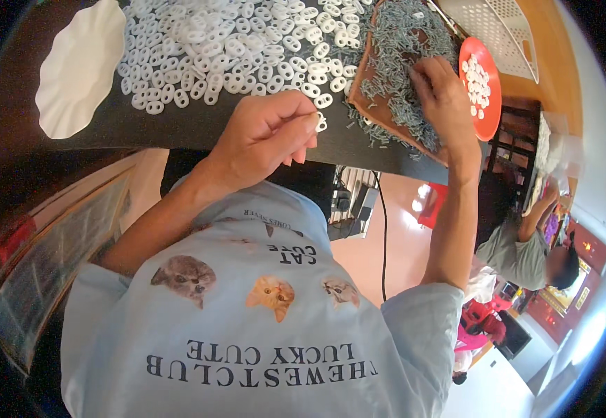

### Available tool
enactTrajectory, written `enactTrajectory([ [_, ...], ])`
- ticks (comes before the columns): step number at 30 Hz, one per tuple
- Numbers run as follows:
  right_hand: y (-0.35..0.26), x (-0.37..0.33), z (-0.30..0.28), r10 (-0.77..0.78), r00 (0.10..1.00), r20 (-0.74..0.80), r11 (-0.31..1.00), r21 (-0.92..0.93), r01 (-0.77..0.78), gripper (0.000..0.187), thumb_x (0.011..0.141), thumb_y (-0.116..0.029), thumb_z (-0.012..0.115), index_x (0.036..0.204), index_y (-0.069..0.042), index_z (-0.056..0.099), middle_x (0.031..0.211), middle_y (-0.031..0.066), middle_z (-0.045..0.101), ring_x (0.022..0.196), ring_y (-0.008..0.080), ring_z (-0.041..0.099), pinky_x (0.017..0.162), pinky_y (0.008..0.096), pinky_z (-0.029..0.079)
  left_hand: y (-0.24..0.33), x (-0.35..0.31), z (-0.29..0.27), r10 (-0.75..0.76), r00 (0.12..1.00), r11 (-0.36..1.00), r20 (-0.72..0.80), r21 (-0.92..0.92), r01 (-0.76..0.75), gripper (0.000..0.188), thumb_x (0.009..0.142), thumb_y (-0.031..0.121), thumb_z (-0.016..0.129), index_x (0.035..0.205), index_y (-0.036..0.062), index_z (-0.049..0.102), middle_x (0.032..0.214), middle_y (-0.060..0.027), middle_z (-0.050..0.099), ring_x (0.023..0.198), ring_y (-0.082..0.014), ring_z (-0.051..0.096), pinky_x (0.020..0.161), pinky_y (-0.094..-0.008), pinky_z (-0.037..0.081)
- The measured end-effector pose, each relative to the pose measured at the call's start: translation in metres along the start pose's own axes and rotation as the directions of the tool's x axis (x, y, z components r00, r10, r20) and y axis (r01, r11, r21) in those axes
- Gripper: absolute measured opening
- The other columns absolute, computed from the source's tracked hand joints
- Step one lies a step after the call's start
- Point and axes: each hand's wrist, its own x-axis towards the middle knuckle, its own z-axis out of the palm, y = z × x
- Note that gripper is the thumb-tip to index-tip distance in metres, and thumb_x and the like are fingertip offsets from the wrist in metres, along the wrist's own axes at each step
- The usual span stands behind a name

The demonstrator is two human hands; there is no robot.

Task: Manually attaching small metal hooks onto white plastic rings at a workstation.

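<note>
Dark table (143,131) spread out ahead of both hands, its near edge running just below them, with pinkish floor (360,259) showing between the forearms.

Pinched closed, the left hand (268,136) had hold of 1 small white piece (321,123), which stuck out past the thumb tip toward the right hand. Thumb and fingers covered part of it, so I could not tell its long axis. The right hand (447,101) was half open, bent down over the grey pins (404,76) with its fingers curled; whether it had hold of any pin, I could not tell.

As I judged it, everything turned on where those pins lay: directly under and ahead of the right hand, and off to the right of the left hand and its white piece. Of the 2 hands, the right was plainly nearer. The slim pins pointed every way, sharing no long axis, in a brown tray (381,115) and spilling past its near edge.

Ahead of the left hand, white 2-holed links (233,45) lay in a broad heap; farther left was a white scalloped dish (80,70). Just right of the right hand, an orange-red plate (493,94) held small white bits (477,80), with a white perforated basket (501,35) beyond.
</note>
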Motion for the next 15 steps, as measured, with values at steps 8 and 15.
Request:
enactTrajectory([
  [8,0.001,0.005,-0.011,0.184,0.983,-0.011,0.955,0.240,-0.176,0.014,0.090,-0.014,0.057,0.093,0.000,0.058,0.068,0.0050,0.052,0.064,0.0103,0.046,0.058,0.0262,0.040,-0.002,0.000,-0.001,0.010,1.000,1.000,0.001,0.001,-0.010,0.020,0.093,0.018,0.051,0.084,0.0017,0.056,0.072,-0.0019,0.058,0.058,-0.0055,0.055,0.049,-0.0193,0.043],
  [15,0.004,0.000,-0.014,0.332,0.940,0.084,0.885,0.317,-0.341,0.016,0.092,-0.016,0.054,0.092,0.000,0.058,0.067,-0.0011,0.048,0.063,0.0065,0.042,0.055,0.0231,0.036,0.002,-0.001,-0.001,0.019,1.000,0.999,0.012,0.026,-0.020,0.020,0.095,0.016,0.046,0.085,0.0020,0.057,0.072,-0.0021,0.059,0.058,-0.0064,0.055,0.051,-0.0198,0.043],
])
